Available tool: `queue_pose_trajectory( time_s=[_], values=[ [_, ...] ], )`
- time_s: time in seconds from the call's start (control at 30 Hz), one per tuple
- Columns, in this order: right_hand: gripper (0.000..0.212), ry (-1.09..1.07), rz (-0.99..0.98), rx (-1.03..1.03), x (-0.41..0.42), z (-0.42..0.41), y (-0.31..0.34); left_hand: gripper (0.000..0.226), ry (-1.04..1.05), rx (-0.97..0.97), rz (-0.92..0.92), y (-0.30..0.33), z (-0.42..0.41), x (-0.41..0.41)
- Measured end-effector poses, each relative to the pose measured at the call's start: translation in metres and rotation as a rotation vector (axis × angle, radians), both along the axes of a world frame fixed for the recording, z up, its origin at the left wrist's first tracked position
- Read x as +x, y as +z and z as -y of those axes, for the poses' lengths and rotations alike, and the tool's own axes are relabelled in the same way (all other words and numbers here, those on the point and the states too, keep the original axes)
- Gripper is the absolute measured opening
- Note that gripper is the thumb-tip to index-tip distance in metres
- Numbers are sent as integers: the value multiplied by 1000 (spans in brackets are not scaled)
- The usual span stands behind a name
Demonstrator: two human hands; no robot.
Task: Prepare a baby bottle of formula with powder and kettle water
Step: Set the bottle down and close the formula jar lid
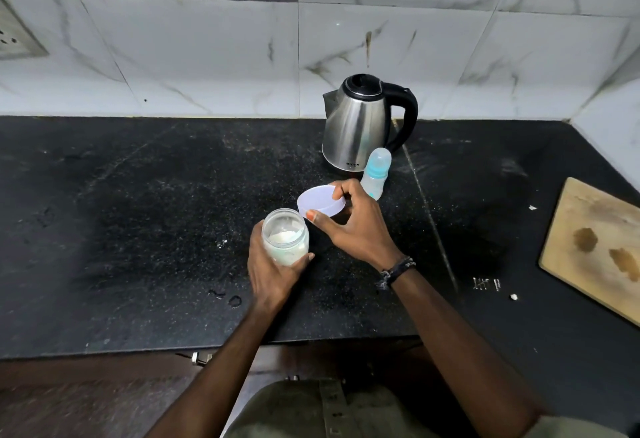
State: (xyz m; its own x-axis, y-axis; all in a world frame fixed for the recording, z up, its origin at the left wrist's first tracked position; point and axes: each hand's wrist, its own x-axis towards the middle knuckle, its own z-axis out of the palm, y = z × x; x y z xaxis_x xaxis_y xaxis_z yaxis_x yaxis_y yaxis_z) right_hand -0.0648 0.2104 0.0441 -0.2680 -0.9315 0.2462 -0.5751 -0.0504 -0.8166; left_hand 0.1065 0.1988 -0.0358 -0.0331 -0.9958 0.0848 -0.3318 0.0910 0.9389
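Now open powder jar (286,237) in left hand (273,273), lid (322,202) in right hand (356,226).

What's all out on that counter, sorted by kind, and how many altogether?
Kettle: 1
Baby bottle: 1, cap on
Powder jar: 1, open, held in the left hand
Jar lid: 1, held in the right hand
Wooden board: 1
Total: 5
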Motion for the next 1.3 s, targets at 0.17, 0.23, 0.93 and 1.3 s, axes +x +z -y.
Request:
queue_pose_trajectory(
  time_s=[0.17,0.23,0.93,1.3],
  values=[
    [36,40,-79,-97,-11,-13,14,100,-85,-60,17,15,-4,-10],
    [35,86,-111,-122,-18,-20,21,107,-124,-63,29,21,-6,-14],
    [67,600,-623,340,-53,-41,98,102,-338,-97,-1,43,-19,-47],
    [63,21,-999,286,-22,-49,84,89,-372,-101,2,39,-29,-55]
  ],
)
